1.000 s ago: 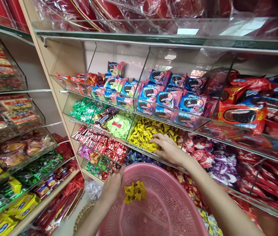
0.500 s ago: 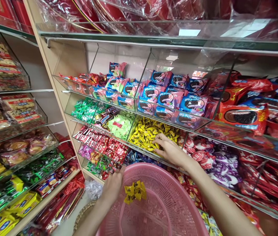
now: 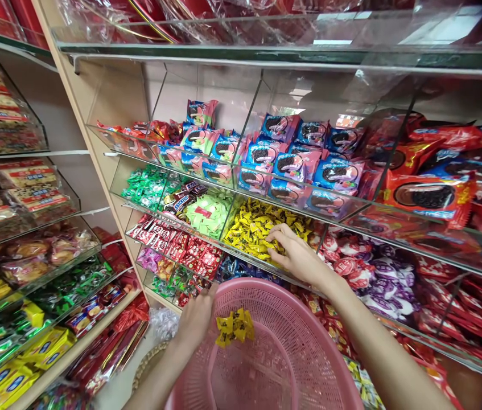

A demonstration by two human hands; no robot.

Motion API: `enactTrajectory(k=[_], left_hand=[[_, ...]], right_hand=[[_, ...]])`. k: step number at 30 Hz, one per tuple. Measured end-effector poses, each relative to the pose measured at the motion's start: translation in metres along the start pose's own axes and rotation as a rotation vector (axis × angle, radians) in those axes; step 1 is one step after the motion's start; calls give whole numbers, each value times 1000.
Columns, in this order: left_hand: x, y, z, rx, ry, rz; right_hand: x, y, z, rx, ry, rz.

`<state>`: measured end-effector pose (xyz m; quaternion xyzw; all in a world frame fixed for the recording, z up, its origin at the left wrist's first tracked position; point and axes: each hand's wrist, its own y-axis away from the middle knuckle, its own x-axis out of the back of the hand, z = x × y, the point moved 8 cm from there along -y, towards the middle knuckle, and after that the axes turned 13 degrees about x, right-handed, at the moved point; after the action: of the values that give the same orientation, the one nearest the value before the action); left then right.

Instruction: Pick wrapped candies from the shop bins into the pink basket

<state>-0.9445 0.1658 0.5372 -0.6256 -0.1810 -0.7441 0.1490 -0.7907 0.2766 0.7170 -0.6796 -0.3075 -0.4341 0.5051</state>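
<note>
Left hand (image 3: 198,316): closed on the far left rim of the pink basket (image 3: 313,341)
Basket: few yellow candies (image 3: 234,327) near its left edge
Right hand (image 3: 294,253): fingers apart, loosely bent at the yellow candy pile (image 3: 251,225), by the shelf's (image 3: 262,263) front edge
Cookie packets (image 3: 289,165): above the pile

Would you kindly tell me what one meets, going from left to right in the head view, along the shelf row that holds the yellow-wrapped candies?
Green-wrapped candies, Snickers bars, pale green candies, yellow-wrapped candies, red-and-white candies, purple-and-white candies, red packets.
</note>
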Motion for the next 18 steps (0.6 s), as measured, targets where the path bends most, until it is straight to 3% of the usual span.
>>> enactTrajectory(k=[4,7,11,15,18], left_hand=[[-1,0,0,-13,14,20],[3,0,2,-21,32,31],[4,1,2,-16,13,16],[2,2,2,-20,9,22],[2,3,1,-12,11,27]], right_hand=[[20,-1,-30,34,-48,114],[15,0,-69,107,-189,98],[-46,13,-99,153,-346,-150],[-117,33,-86,102,-248,-344],[-146,41,-74,89,-153,-403]])
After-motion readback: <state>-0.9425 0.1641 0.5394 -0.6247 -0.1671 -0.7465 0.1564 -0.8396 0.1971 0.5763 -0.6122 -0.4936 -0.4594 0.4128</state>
